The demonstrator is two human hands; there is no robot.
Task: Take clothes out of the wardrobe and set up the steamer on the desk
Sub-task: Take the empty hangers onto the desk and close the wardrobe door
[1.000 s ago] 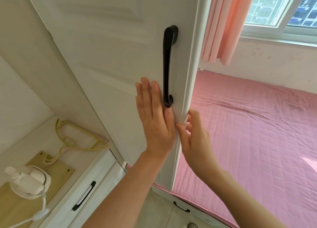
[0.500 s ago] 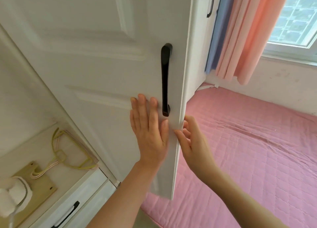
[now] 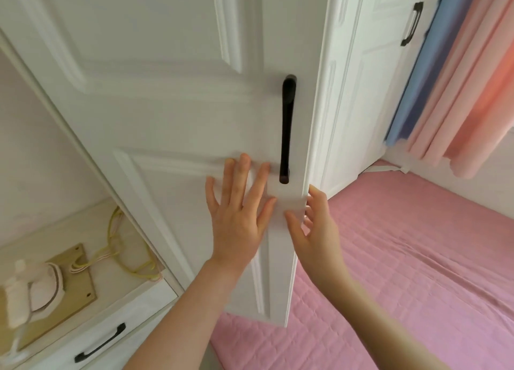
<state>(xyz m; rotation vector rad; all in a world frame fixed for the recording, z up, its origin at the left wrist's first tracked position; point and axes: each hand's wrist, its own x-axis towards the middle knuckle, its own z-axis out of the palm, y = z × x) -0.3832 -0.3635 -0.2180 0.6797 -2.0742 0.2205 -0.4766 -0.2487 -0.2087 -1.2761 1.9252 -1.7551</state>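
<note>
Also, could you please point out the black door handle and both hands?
black door handle (image 3: pixel 287 130), head view, middle of its bar.
left hand (image 3: pixel 236 223), head view, back of the hand, flat on the wardrobe door (image 3: pixel 167 91).
right hand (image 3: pixel 319 230), head view, back of the hand, pinching the door's edge.

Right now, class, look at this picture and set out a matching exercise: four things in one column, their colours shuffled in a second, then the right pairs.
Things:
1. door handle
2. quilted bed cover
3. hangers
4. wardrobe door

Colours:
a. pink
b. white
c. black
d. yellow

Pairs: 1-c, 2-a, 3-d, 4-b.
</note>
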